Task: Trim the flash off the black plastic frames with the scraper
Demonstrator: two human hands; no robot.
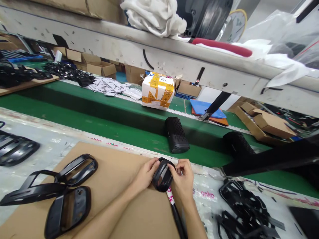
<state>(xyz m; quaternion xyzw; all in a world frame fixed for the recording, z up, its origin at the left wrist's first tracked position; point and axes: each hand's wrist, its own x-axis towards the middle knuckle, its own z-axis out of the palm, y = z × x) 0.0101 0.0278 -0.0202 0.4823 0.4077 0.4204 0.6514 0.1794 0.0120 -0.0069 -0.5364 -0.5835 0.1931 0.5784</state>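
A small black plastic housing [162, 179] with a long oval opening is held tilted above the cardboard sheet. My left hand [146, 174] grips its left edge, the thumb and fingers closed on it. At its upper right edge, the fingers of my right hand [183, 176] are pinched together against the rim; any small part between them is too small to make out. Beneath my right wrist lies a black handle-like tool [177, 219]. Several similar black plastic frames [68, 209] lie on the left of the cardboard sheet [109, 162].
A green conveyor belt [119, 132] runs behind the bench, carrying a black perforated cylinder-like unit [177, 135]. Tangled black parts [244, 209] lie at right. A taped white box [158, 91] stands beyond the belt. Overhead crosses a white shelf beam [112, 43]; a dark post [269, 157] slants at right.
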